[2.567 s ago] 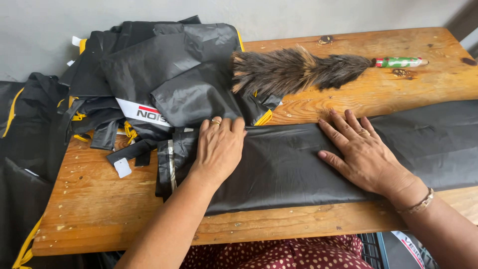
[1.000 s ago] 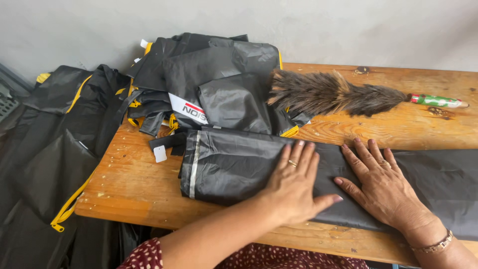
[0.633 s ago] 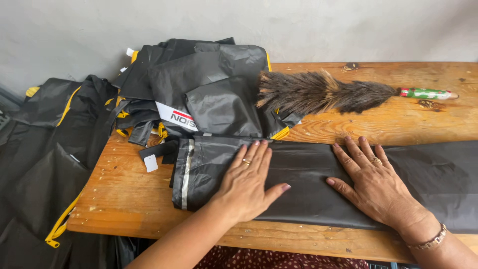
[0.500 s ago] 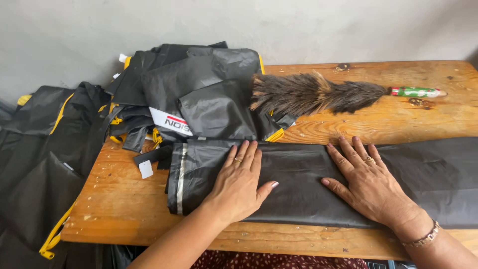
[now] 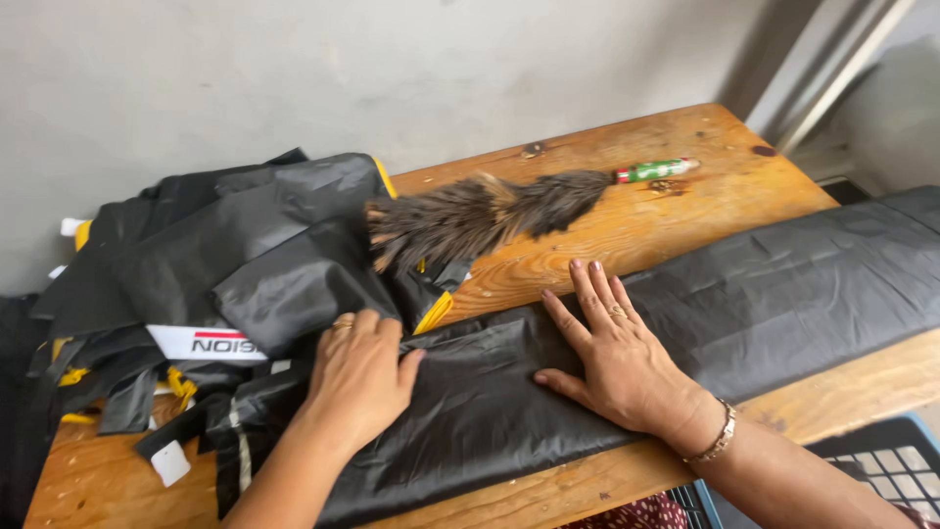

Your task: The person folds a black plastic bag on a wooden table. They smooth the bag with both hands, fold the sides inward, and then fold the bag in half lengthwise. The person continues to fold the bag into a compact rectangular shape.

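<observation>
My left hand (image 5: 357, 377) slid leftward; both it and right hand (image 5: 617, 362) lie flat, gripping nothing, smoothing the fabric (image 5: 764, 304).

**A small sewing or garment workshop**

A worn wooden table (image 5: 685, 211) is standing against a bare grey plastered wall (image 5: 392, 69). Black fabric pieces with yellow trim (image 5: 225, 264) are piling up at the left of the frame, and a feather duster (image 5: 490, 211) is lying at upper centre.
</observation>
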